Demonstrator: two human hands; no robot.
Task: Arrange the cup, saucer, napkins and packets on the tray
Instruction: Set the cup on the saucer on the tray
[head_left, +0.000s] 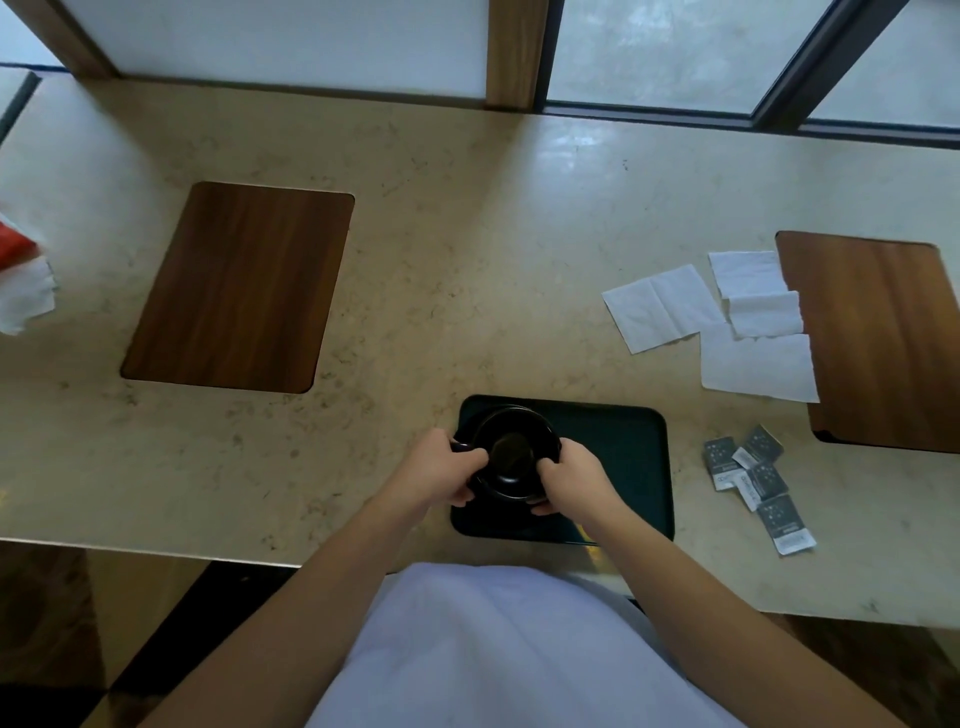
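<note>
A black cup (514, 449) sits on a black saucer (506, 493) over the left part of a dark rectangular tray (623, 457) near the counter's front edge. My left hand (444, 467) grips the set on its left side, by the cup's handle. My right hand (569, 475) grips its right side. Whether the saucer rests on the tray or hangs just above it I cannot tell. Several white napkins (727, 322) lie spread on the counter to the right. Several grey packets (758, 483) lie scattered right of the tray.
Two wooden inlays are set into the beige stone counter: one at the left (239, 286), one at the right edge (883, 338). A red and white tissue pack (21, 275) lies at the far left. Windows run along the back.
</note>
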